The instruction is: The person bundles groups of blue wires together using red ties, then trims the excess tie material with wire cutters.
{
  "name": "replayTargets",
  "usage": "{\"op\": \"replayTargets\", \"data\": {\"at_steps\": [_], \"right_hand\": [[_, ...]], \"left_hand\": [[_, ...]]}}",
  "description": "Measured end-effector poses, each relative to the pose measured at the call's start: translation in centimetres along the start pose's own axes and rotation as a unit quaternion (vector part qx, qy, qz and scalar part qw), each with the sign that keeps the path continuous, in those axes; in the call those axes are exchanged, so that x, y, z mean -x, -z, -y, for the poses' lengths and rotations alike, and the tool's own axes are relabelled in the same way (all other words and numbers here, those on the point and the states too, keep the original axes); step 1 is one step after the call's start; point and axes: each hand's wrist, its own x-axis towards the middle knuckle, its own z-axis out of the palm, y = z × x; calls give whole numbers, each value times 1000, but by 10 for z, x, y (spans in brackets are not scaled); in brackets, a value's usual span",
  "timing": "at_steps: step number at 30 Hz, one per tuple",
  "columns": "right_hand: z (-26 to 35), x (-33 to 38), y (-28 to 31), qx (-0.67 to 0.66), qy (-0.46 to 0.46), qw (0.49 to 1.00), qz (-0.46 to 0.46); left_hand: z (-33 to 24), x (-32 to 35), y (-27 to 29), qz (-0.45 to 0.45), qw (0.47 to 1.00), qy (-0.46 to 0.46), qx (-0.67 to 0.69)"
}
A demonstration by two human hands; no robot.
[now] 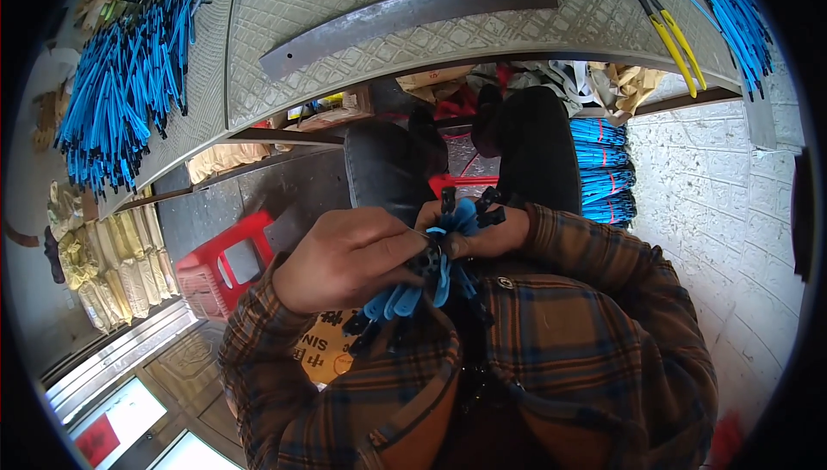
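Hands: left hand [345, 256] and right hand [482, 233] both gripping bundle of blue straps [422, 285] over lap | risk: loose black ends [357, 323] possibly slipping out, grip bunching mid-bundle only | room: tabletop [388, 48] edge close ahead, red stool [220, 267] crowding left, open floor sitting right

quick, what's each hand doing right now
Left hand: closed on the bundle of short blue cords with black plug ends.
Right hand: closed on the same bundle's upper end.
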Motion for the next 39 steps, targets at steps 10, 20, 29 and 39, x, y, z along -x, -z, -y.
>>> {"op": "replayTargets", "data": {"at_steps": [10, 20, 29, 39], "right_hand": [[7, -4, 2, 29, 45, 992, 117], [8, -2, 5, -84, 11, 986, -143], [16, -62, -25, 60, 117, 934, -333], [11, -41, -26, 439, 167, 847, -248]], "left_hand": [[19, -7, -5, -93, 994, -15, 54], [17, 33, 11, -449, 770, 282, 356], [-18, -17, -51, -475, 816, 245, 220], [0, 6, -42, -380, 873, 268, 149]]}}
